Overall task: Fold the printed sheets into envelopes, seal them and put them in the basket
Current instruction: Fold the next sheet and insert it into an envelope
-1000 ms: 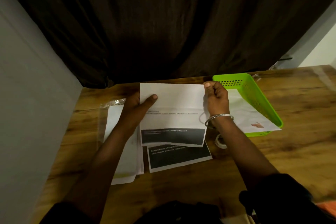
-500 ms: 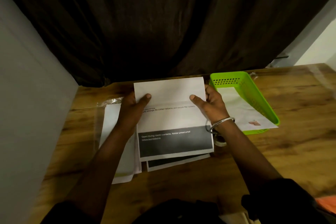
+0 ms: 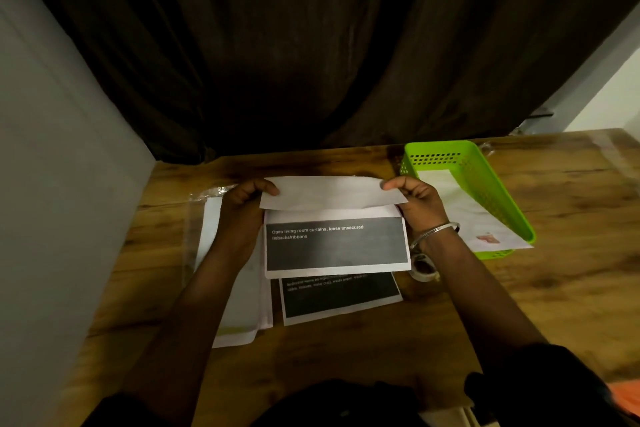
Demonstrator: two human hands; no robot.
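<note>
Desk (image 3: 346, 350): second printed sheet (image 3: 341, 300) lies flat nearest, partly under the held sheet (image 3: 336, 244). Left hand (image 3: 244, 206) and right hand (image 3: 420, 204) each pinch a top corner of the held sheet — upper part bent over forward. Farther right — green basket (image 3: 493, 191), with a white envelope (image 3: 460, 215) inside.

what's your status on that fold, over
Left hand, right hand pinch top corners of printed sheet. Top flap bent over, not creased. Path to green basket open.

Dark sleeves (image 3: 540, 388), silver bangle (image 3: 434, 231)
</note>
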